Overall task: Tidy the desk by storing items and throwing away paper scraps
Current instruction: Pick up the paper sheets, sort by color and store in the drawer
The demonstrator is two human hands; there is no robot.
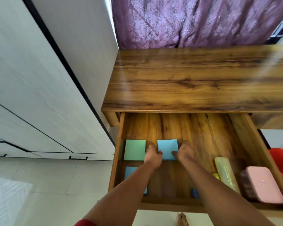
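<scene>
The wooden desk's drawer [245, 128] is pulled out wide. Inside, a blue pad of sticky notes [167, 148] lies flat, with my left hand [152, 156] at its left edge and my right hand [184, 152] at its right edge, fingers of both touching it. A green pad [134, 150] lies just left of my left hand. Another blue pad [131, 172] sits nearer the drawer front, partly hidden by my left forearm. A small blue object [194, 192] lies by my right forearm.
A yellow-green pencil case [227, 173] and a pink case [264, 185] lie at the drawer's right side. The desk top [194, 79] is bare wood. A red bin [282, 162] stands right of the drawer. White wardrobe doors [39, 95] are on the left, a purple curtain [194, 22] behind.
</scene>
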